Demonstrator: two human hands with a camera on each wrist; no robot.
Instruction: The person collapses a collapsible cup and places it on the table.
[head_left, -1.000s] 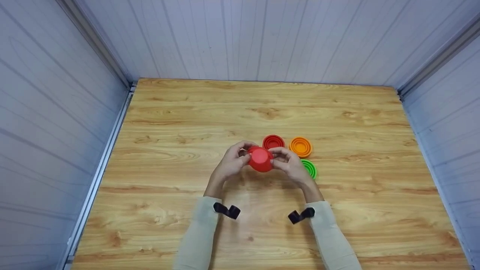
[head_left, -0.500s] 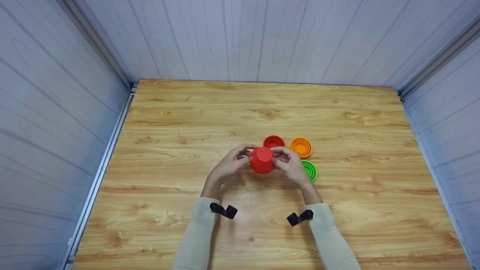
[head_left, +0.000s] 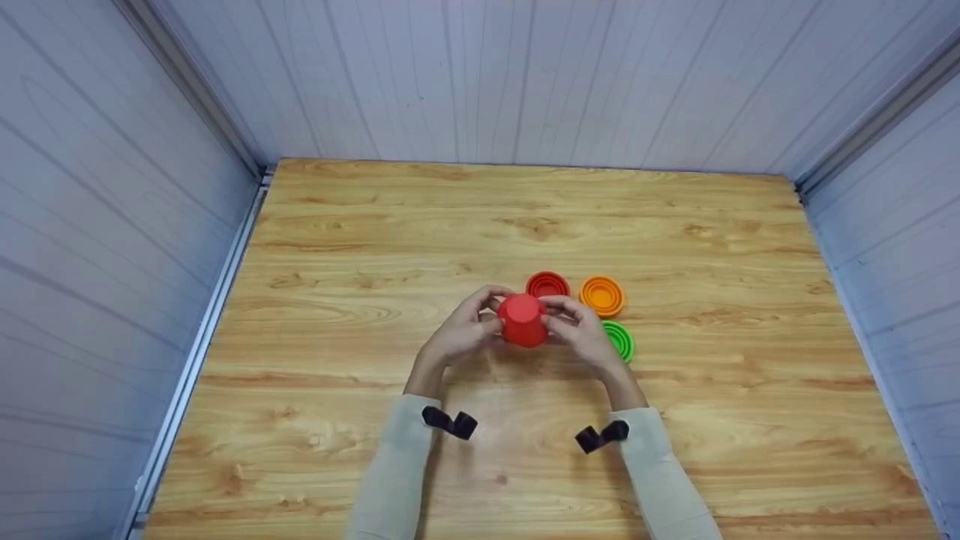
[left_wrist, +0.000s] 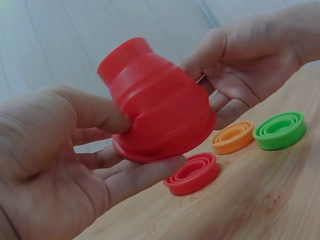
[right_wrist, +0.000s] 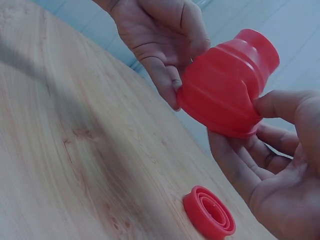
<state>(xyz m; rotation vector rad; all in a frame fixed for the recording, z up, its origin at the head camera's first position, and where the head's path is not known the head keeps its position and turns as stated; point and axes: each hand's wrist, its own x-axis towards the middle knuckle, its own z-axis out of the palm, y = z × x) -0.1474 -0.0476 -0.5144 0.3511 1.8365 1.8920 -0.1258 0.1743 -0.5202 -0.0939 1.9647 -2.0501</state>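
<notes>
A stretched-out red collapsible cup, its wall stepped in rings, is held above the table with its narrow base up and its wide rim down. My left hand pinches its left side, thumb on the wall and fingers under the rim. On the opposite side my right hand grips it likewise. The thumbs dent the soft wall in both wrist views. Just beyond the hands lies a second red cup, folded flat into rings and partly covered in the head view. The held cup's inside is hidden.
A flat orange collapsible cup and a flat green one lie right of the hands; my right hand partly covers the green one in the head view. Ribbed white walls border the wooden table at the back and both sides.
The held cup's base has tipped away from me, showing more of its wall; it leaned right half a second ago and is more centred now. Both hands keep their hold, nearly still.
</notes>
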